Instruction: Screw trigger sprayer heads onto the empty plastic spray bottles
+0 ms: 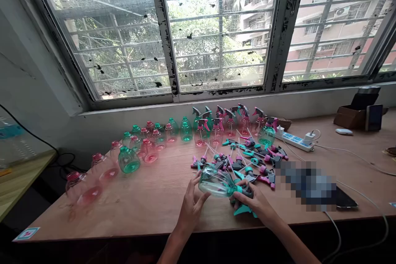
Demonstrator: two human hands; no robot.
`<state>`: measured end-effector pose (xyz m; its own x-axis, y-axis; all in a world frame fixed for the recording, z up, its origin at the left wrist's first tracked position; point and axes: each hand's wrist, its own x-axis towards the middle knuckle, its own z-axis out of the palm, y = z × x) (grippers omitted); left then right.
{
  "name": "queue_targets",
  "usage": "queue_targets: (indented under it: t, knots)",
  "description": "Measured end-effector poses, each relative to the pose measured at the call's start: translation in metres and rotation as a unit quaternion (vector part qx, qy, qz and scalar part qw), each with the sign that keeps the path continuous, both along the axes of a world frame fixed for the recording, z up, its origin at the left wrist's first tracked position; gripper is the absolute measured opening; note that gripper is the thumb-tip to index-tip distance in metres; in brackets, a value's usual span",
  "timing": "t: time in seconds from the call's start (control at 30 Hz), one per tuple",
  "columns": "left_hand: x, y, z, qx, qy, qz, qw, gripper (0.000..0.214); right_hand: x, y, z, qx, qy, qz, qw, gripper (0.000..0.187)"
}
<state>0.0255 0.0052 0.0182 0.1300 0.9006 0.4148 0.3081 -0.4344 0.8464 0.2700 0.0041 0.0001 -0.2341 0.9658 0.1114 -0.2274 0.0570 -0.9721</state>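
A clear green spray bottle [213,182] lies tilted on its side in the air above the table's front, its neck pointing right. Around its base end is my left hand [192,200], fingers and thumb on either side. My right hand [252,202] grips the teal collar and dark spray head [246,192] at the bottle's neck; a teal trigger [244,210] hangs below the fingers. Whether the collar is fully seated I cannot tell. Just beyond the hands, a pile of loose spray heads [238,161] in pink, teal and dark grey spreads over the table, some with white dip tubes.
Several pink and green bottles without heads, such as a green one [129,160], stand at left and back. Bottles with heads [230,126] stand by the window wall. To the right are a power strip [295,140], cables, a phone [345,199] and a brown box [351,117].
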Motion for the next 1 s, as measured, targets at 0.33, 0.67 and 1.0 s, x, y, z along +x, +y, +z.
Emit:
queue_targets:
  t: [0.33, 0.67, 1.0]
  knots:
    - [-0.002, -0.004, -0.002, 0.03, 0.035, 0.008, 0.999, 0.055, -0.002, -0.002, 0.009, -0.002, -0.027, 0.006, 1.0, 0.048]
    - [0.0, -0.006, -0.001, 0.024, 0.035, -0.02, 0.999, 0.06, -0.001, -0.001, 0.007, -0.022, -0.084, -0.045, 0.995, 0.06]
    - [-0.004, 0.003, 0.0, -0.013, -0.033, -0.033, 0.999, 0.049, -0.001, -0.024, 0.029, 0.045, -0.185, -0.057, 0.98, 0.037]
